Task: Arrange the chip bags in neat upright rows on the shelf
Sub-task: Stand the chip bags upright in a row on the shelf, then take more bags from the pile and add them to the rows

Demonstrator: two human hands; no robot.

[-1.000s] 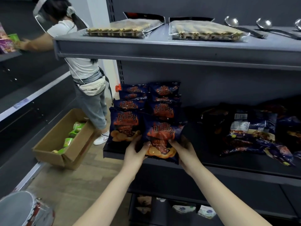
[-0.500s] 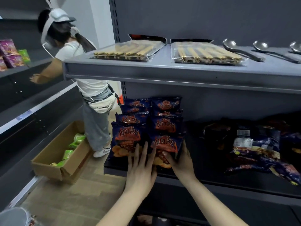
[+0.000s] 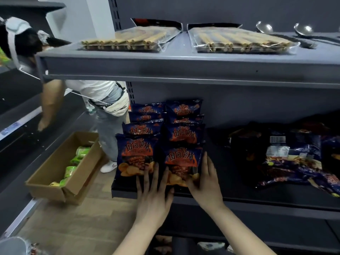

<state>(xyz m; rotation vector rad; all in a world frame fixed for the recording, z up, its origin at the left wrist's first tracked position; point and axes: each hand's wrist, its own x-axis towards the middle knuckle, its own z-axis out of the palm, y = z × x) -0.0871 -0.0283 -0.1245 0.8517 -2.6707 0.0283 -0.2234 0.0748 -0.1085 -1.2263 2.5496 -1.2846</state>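
Head view: left hand [image 3: 153, 196] flat, fingers [image 3: 156, 173] wide, right hand [image 3: 204, 183] fingers [image 3: 207, 163] straight, both against front chip bags [image 3: 181, 161].

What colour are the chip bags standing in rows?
The chip bags are dark blue with orange-red flames; the head view shows them.

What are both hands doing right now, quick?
Left hand: open, fingers flat against the front bags.
Right hand: open, fingers straight along the right bag.
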